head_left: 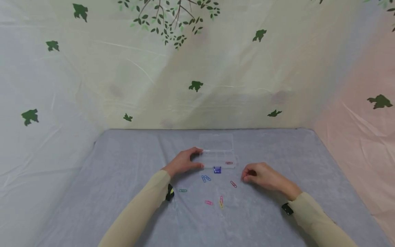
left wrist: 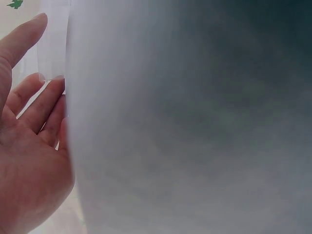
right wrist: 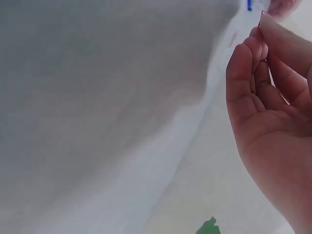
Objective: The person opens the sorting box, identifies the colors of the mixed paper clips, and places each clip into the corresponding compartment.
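Observation:
A clear plastic box [head_left: 216, 159] with its lid raised lies on the cloth, its blue latch [head_left: 217, 169] facing the near side. My left hand [head_left: 184, 161] holds the box's left end, thumb at the front corner and fingers at the back. One red paper clip [head_left: 229, 163] is inside, at the front right. To the right of the box, my right hand [head_left: 262, 175] pinches a thin reddish paper clip [right wrist: 262, 18] between thumb and fingertips, mostly hidden. A loose red paper clip [head_left: 233, 184] lies just left of that hand.
Blue paper clips [head_left: 205, 178] lie in front of the box. A green paper clip [head_left: 183, 190] is near the left wrist. Closer in are a pink paper clip [head_left: 208, 202] and a pink one touching a yellow paper clip [head_left: 221, 205]. Printed curtains surround the grey cloth-covered table [head_left: 123, 154].

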`<state>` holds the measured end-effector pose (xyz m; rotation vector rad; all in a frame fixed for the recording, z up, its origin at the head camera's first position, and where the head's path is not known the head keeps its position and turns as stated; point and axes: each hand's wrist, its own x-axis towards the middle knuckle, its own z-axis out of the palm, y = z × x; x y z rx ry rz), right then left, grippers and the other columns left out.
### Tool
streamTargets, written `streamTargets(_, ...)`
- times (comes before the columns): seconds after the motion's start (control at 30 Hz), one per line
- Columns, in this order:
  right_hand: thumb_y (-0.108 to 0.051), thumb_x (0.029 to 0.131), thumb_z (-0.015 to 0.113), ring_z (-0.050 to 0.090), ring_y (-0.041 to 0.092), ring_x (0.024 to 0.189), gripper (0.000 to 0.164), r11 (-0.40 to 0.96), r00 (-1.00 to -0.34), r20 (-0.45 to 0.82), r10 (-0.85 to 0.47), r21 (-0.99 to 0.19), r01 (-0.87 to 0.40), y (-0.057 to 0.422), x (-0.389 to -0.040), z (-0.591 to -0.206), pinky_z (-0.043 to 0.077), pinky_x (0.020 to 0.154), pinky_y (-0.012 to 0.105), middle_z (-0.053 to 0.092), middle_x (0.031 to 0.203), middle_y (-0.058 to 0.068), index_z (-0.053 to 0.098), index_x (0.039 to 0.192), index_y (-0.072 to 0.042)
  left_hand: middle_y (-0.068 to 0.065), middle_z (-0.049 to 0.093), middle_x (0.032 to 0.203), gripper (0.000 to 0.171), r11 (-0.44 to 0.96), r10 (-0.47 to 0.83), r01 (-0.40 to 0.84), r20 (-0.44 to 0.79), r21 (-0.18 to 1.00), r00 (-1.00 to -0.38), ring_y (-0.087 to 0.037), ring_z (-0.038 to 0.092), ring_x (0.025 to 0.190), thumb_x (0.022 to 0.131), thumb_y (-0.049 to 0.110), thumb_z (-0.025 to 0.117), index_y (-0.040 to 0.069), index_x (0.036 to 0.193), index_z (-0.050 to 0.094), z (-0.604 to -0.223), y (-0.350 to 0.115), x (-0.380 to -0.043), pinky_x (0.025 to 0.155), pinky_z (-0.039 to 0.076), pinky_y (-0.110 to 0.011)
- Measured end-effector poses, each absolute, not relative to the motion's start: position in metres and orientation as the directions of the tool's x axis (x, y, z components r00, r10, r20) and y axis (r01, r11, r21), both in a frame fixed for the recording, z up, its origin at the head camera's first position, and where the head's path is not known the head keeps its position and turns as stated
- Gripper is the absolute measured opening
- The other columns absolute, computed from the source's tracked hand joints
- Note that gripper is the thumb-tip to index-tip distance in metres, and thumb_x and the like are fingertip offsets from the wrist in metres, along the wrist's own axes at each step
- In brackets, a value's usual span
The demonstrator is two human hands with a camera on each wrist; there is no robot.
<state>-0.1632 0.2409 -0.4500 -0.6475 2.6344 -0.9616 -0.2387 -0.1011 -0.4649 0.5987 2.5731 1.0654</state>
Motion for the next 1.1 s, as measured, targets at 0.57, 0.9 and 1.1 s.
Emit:
streamTargets(0.57,-0.002,0.093,0.075,0.064,0.014,0.085,0.010,0.692,-0.940,0.075,-0.333,-0.658,-0.298,0.224,-0.166,-0.437,0.058,0.076,0.031,0.074,0.097,-0.002,0.077,0.097,-0.011,-0.006,0.058,0.148,0.064,0.639,0.471,0.250,-0.113,0.727,-0.875,-0.027,0.049,0.141,0.090,0.031,0.083,0.015,0.146,0.057,-0.465,-0.101,-0.236,0.119,0.035,-0.044)
streamTargets(0.9,0.002,0.094,0.073,0.069,0.017,0.090,0.014,0.690,-0.942,0.162,-0.293,-0.646,-0.326,0.213,-0.172,-0.433,0.060,0.079,0.037,0.075,0.099,0.002,0.078,0.101,-0.008,-0.005,0.058,0.148,0.064,0.640,0.474,0.250,-0.116,0.727,-0.873,-0.026,0.049,0.141,0.090,0.030,0.083,0.015,0.146,0.057,-0.464,-0.101,-0.235,0.119,0.036,-0.043)
streamTargets(1.1,0.002,0.094,0.073,0.070,0.019,0.091,0.013,0.683,-0.934,0.213,-0.288,-0.638,-0.356,0.208,-0.176,-0.434,0.060,0.080,0.040,0.076,0.099,0.003,0.079,0.101,-0.007,-0.005,0.058,0.149,0.064,0.630,0.476,0.252,-0.109,0.735,-0.873,-0.026,0.048,0.142,0.090,0.031,0.083,0.015,0.146,0.058,-0.466,-0.101,-0.236,0.119,0.035,-0.043)
